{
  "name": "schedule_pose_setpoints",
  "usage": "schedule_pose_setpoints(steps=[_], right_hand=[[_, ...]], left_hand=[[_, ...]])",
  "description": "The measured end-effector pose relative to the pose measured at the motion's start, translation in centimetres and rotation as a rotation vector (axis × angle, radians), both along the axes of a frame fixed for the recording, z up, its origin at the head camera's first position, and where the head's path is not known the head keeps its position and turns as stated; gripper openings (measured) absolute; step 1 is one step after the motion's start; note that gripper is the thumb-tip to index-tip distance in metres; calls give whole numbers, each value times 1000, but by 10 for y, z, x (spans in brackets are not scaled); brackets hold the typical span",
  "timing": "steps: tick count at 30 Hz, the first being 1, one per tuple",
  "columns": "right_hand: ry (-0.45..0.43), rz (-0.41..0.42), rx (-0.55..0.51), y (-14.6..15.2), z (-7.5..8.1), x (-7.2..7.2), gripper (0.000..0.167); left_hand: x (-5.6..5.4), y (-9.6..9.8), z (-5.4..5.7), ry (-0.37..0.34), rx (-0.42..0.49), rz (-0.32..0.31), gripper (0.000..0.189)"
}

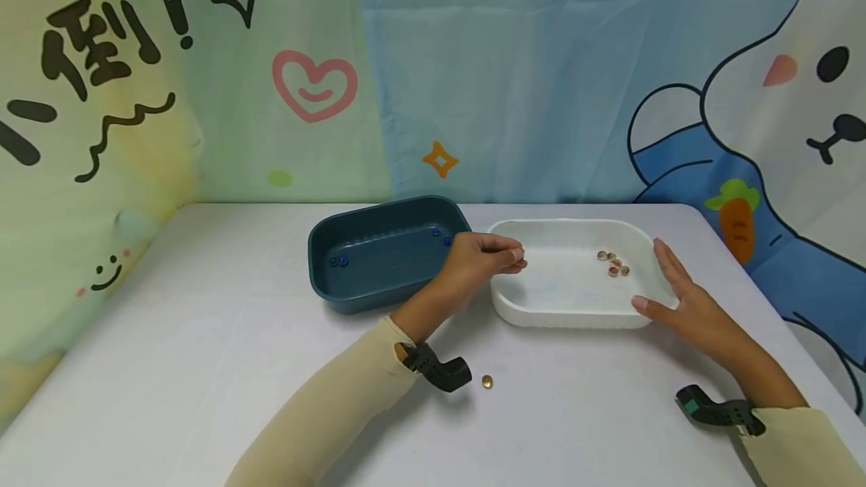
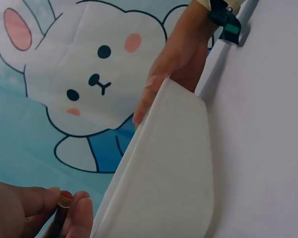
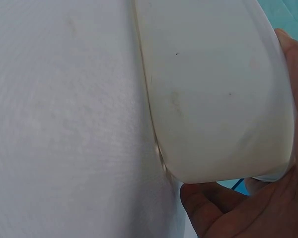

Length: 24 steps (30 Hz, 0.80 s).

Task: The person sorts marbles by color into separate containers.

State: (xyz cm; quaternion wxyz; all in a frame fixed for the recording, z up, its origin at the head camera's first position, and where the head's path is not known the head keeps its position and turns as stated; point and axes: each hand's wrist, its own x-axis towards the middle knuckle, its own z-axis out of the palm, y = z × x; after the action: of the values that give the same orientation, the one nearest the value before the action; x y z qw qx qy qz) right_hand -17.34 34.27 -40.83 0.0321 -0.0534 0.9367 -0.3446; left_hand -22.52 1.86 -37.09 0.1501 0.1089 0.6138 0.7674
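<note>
Over the left end of the white tray (image 1: 541, 313), my left hand (image 1: 476, 258) pinches a small bead (image 2: 66, 197) between thumb and fingers; a reddish top shows in the left wrist view. My right hand (image 1: 690, 314) holds the tray's right end, thumb at the near corner and fingers along the outer side. Several reddish and gold beads (image 1: 613, 271) lie inside this tray, toward the right. To the left stands a dark teal tray (image 1: 352, 304), partly behind my left hand, with a few blue beads (image 1: 343, 261) in it.
One gold bead (image 1: 487, 382) lies on the white tabletop (image 1: 203, 367) in front of the trays, close to the left wrist camera (image 1: 443, 373). A printed curtain (image 1: 507, 81) hangs behind the table's back edge.
</note>
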Motion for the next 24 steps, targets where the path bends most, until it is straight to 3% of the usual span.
schedule_pose_setpoints(steps=[10, 24], right_hand=[[-22, 0, -18, 1, -1, 1, 98], [-1, 14, -16, 1, -1, 0, 98]], left_hand=[[-15, 6, 3, -133, -34, 22, 22], [-15, 11, 2, 30, -161, 30, 19]])
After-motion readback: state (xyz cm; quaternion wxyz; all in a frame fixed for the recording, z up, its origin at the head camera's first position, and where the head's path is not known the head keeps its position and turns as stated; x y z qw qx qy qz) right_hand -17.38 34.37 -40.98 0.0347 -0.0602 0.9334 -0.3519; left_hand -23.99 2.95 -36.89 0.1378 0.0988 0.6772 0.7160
